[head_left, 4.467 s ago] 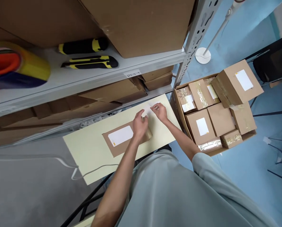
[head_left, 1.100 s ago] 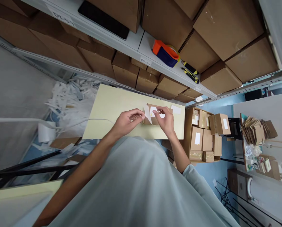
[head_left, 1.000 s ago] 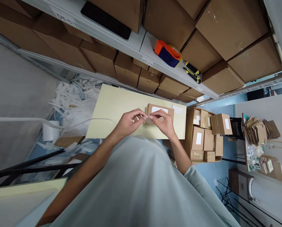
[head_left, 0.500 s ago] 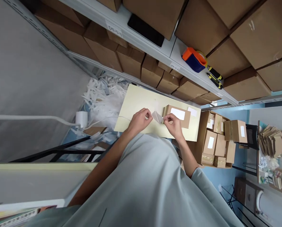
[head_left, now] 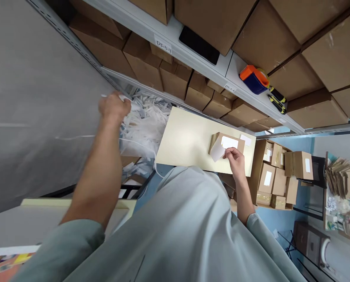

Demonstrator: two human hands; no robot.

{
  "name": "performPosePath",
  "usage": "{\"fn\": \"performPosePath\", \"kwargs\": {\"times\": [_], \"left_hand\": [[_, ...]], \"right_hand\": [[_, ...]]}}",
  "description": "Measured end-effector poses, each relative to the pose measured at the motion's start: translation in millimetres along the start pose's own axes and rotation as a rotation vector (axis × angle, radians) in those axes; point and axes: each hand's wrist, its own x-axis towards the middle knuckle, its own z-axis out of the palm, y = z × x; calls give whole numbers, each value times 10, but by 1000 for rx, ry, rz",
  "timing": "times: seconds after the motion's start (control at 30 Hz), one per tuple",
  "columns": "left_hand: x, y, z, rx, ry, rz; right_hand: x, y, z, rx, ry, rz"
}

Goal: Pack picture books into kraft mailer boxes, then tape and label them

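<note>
The person's right grip pinches a small white slip between thumb and fingertips. The slip hangs to the left of that grip, in front of the near left corner of a small brown carton; whether they touch cannot be told. This carton lies on the pale yellow tabletop just beyond the right grip, with a white label on its top; its contents are hidden. Beyond and right of the grip, a white rectangle lies flat on the tabletop.

The left grip, well to the left and blurred, is curled closed around a white scrap that peeks out. Just right of it spreads a heap of white strips.

Right of the right grip stands a large open carton, packed with smaller boxes, some labelled, some sealed with shiny tape. One labelled box sits higher at its right side.

Beyond both grips, a grey shelf bears big cartons, an orange and blue tape dispenser and yellow-black cutters. Brown boxes line the level below.
</note>
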Motion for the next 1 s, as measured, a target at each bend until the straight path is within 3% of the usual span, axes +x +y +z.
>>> {"fn": "performPosePath", "kwargs": {"times": [0.03, 0.1, 0.2, 0.27, 0.3, 0.33, 0.43, 0.5, 0.6, 0.73, 1.0], "left_hand": [[121, 39, -135, 47, -38, -96], [249, 180, -316, 57, -62, -127], [65, 531, -245, -82, -3, 68], [-328, 833, 43, -268, -10, 218], [-592, 992, 237, -390, -78, 291], [-885, 1151, 448, -533, -215, 346], [-1792, 1581, 1044, -926, -673, 329], [-2285, 1806, 1327, -1083, -826, 285], [-2735, 2048, 1574, -1181, -795, 184], [-2959, 2251, 1802, -1133, -688, 118], [-3227, 2438, 2453, -902, -523, 81]], "right_hand": [[-15, 12, 11, 4, 7, 4], [-32, 61, 26, 11, 25, 10], [-25, 172, -3, 18, 94, 15], [-4, 245, -64, 4, 166, 5], [9, 276, -105, -17, 203, -11], [21, 303, -151, -49, 237, -37], [41, 368, -301, -197, 276, -180], [36, 422, -399, -321, 210, -297], [21, 565, -534, -500, 34, -429], [21, 868, -705, -616, -106, -483], [-20, 1468, -1086, -430, -280, -311]]}}
